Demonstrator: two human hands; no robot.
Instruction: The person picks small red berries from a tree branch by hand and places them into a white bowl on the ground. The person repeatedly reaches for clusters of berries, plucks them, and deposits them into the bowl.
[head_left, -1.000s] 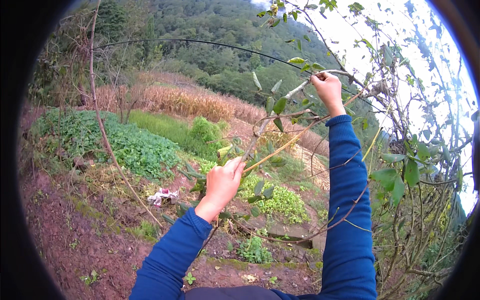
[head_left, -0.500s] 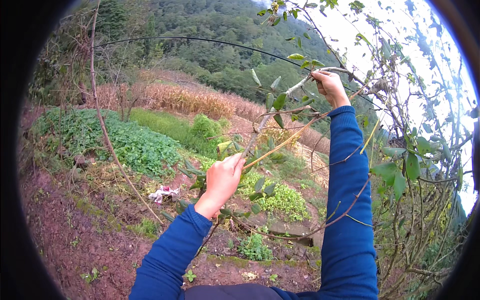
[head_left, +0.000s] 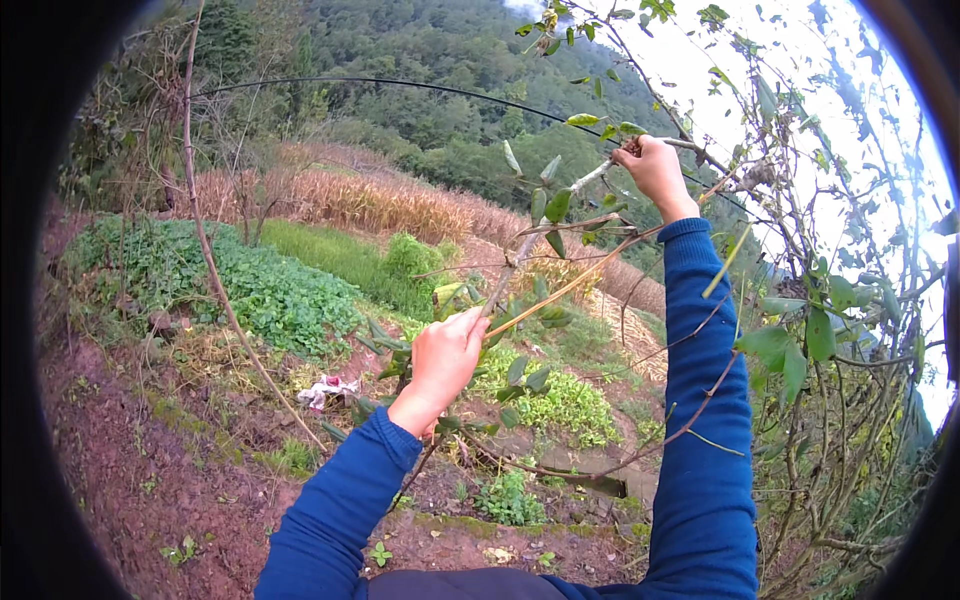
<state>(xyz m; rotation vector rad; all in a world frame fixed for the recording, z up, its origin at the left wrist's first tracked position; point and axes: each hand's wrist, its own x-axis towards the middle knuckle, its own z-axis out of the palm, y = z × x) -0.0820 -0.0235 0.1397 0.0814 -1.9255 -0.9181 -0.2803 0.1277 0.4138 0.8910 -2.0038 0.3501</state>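
Leafy branch [head_left: 545,235]: long axis slants from lower left up to upper right. Left hand [head_left: 445,355] closed round a thin straw-coloured stem [head_left: 570,285] at the branch's lower end; right hand [head_left: 655,170] fisted on its upper end, farther out.

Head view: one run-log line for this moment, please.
left hand: closed grip, thin yellowish stem | right hand: closed grip, grey branch overhead | below: green crop patch

Blue sleeves [head_left: 705,400] are showing against green leaves [head_left: 800,340], a pale tan stem [head_left: 570,285] and reddish-brown soil [head_left: 130,460].
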